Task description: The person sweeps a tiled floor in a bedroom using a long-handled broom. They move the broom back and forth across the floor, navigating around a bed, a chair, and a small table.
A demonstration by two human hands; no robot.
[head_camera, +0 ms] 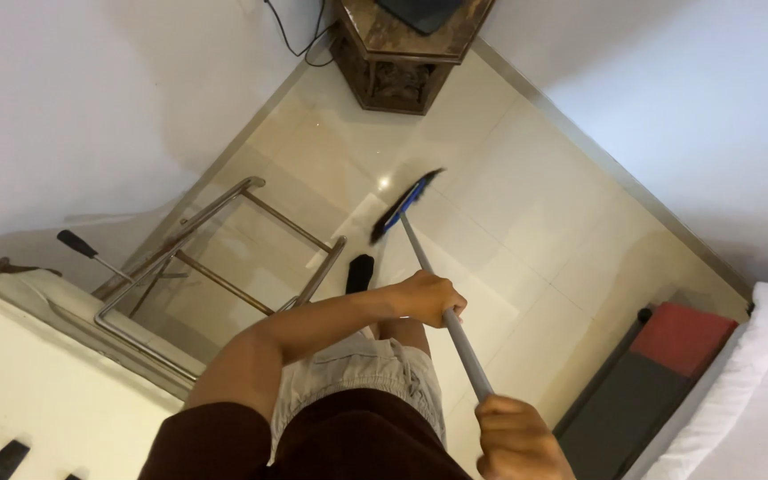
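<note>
Both hands hold a broom's grey handle (442, 302): the left grip (427, 297) wrapped midway, the right grip (516, 437) clenched at its upper end. The blue broom head (404, 207) rests on the tiled floor (526, 249), with a metal chair frame (215, 267) just beside it and a dark wooden cabinet (402, 53) beyond.

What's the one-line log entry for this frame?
left hand: grips broom handle, higher | right hand: grips near end | broom head: on tiled floor | metal rack: left

Glossy cream tile floor (526, 240) (light glare): broom head (406, 206), metal rack (224, 267), wooden stand (397, 76)
</note>
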